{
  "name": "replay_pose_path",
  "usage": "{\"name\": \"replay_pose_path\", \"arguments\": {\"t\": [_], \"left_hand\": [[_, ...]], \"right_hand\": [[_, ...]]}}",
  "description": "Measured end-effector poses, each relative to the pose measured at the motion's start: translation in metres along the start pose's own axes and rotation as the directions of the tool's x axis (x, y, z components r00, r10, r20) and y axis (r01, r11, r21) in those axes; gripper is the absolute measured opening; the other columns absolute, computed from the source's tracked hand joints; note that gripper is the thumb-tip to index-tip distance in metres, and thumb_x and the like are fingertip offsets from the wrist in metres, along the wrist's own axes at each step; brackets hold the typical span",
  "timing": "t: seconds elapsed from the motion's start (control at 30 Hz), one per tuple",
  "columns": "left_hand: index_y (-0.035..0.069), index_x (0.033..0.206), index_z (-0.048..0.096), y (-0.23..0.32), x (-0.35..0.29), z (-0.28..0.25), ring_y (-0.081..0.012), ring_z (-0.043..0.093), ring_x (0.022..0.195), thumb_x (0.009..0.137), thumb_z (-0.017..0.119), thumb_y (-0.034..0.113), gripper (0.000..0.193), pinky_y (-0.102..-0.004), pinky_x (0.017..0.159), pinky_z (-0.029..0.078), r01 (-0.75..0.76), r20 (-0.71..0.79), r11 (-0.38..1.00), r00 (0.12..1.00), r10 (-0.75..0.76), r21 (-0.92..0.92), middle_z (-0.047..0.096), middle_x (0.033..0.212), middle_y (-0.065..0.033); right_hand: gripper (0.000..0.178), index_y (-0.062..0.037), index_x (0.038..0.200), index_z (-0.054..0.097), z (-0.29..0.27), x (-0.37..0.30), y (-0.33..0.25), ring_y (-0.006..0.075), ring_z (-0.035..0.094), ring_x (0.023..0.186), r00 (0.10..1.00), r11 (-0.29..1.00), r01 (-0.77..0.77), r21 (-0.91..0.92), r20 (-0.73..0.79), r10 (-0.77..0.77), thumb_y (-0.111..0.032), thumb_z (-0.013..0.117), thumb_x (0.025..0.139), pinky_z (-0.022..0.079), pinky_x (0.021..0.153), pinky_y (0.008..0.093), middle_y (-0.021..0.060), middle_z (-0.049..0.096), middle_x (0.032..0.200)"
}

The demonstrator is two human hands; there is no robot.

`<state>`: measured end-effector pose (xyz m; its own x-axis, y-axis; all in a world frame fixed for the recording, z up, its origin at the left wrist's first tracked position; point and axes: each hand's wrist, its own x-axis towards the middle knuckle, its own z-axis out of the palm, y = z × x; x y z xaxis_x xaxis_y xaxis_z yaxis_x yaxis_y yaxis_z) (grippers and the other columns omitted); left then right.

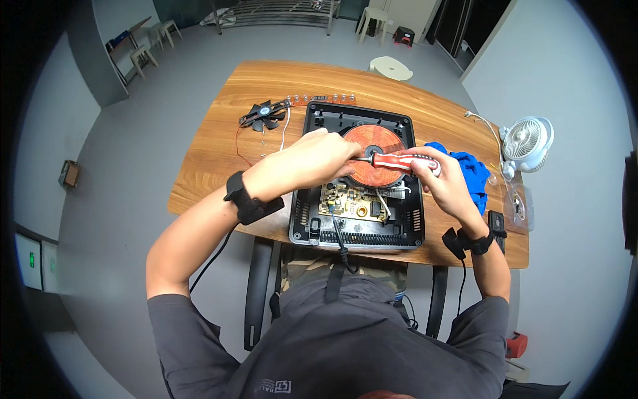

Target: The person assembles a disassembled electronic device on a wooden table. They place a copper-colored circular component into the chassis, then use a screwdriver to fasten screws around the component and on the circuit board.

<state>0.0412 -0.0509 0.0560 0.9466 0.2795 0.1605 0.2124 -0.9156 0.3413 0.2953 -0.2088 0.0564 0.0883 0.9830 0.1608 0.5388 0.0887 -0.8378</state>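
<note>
The right hand [444, 179] is closed round the screwdriver [399, 161], aimed at nine o'clock over the coil [375, 175], one o'clock from the board [349, 201], while the left hand [322, 156], fingers bent, perhaps pinches its hidden tip, so sideways pressure could make it slip and nick the coil.

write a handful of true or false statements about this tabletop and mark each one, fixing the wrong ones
1. The right hand holds a red-and-white screwdriver. True.
2. The copper-coloured coil is square. False: it is round.
3. The left hand reaches over the coil's left side. True.
4. The blue cloth lies to the coil's left. False: the blue cloth lies to its right.
5. A circuit board sits inside the black housing. True.
6. The black fan is inside the housing. False: the black fan lies outside, to its left.
</note>
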Motion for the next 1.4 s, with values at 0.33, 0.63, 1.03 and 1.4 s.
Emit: {"name": "replay_pose_path", "arguments": {"t": [0.33, 0.63, 1.03, 1.4], "left_hand": [[0.008, 0.085, 0.068, -0.004, 0.033, 0.024, -0.0283, 0.070, 0.073, 0.091, 0.067, 0.014, 0.008, -0.0398, 0.074, 0.049, -0.260, -0.023, 0.883, 0.956, 0.291, 0.391, 0.068, 0.071, -0.0085], [0.004, 0.133, 0.059, -0.005, 0.048, 0.025, -0.0374, 0.073, 0.094, 0.091, 0.074, 0.017, 0.046, -0.0473, 0.079, 0.056, -0.101, -0.059, 0.987, 0.992, 0.109, 0.122, 0.076, 0.104, -0.0173], [0.007, 0.155, 0.047, -0.051, 0.019, 0.043, -0.0351, 0.053, 0.135, 0.076, 0.092, 0.037, 0.096, -0.0472, 0.113, 0.045, 0.000, 0.047, 0.992, 0.999, -0.006, 0.127, 0.050, 0.151, -0.0173], [0.011, 0.160, 0.043, -0.045, 0.025, 0.036, -0.0403, 0.049, 0.142, 0.073, 0.094, 0.033, 0.103, -0.0488, 0.118, 0.043, 0.066, 0.129, 0.995, 0.989, -0.075, 0.076, 0.039, 0.164, -0.0177]], "right_hand": [[0.033, 0.0046, 0.108, 0.070, 0.004, -0.019, -0.015, 0.0129, 0.069, 0.068, 0.962, 0.956, -0.067, -0.285, 0.235, 0.138, -0.024, 0.077, 0.094, 0.052, 0.062, 0.0298, 0.0093, 0.072, 0.077], [0.032, 0.0053, 0.112, 0.067, -0.016, -0.034, 0.013, 0.0117, 0.069, 0.074, 0.950, 0.938, -0.294, -0.184, 0.055, 0.308, -0.022, 0.072, 0.097, 0.055, 0.066, 0.0303, 0.0087, 0.073, 0.081], [0.040, 0.0078, 0.099, 0.067, -0.039, -0.064, 0.098, 0.0406, 0.075, 0.082, 0.931, 0.793, -0.349, -0.500, -0.090, 0.353, -0.031, 0.073, 0.090, 0.057, 0.074, 0.0455, 0.0294, 0.072, 0.084], [0.043, 0.0099, 0.097, 0.066, -0.022, -0.050, 0.109, 0.0511, 0.071, 0.089, 0.949, 0.772, -0.280, -0.571, -0.044, 0.311, -0.033, 0.071, 0.090, 0.056, 0.077, 0.0524, 0.0358, 0.068, 0.085]]}}
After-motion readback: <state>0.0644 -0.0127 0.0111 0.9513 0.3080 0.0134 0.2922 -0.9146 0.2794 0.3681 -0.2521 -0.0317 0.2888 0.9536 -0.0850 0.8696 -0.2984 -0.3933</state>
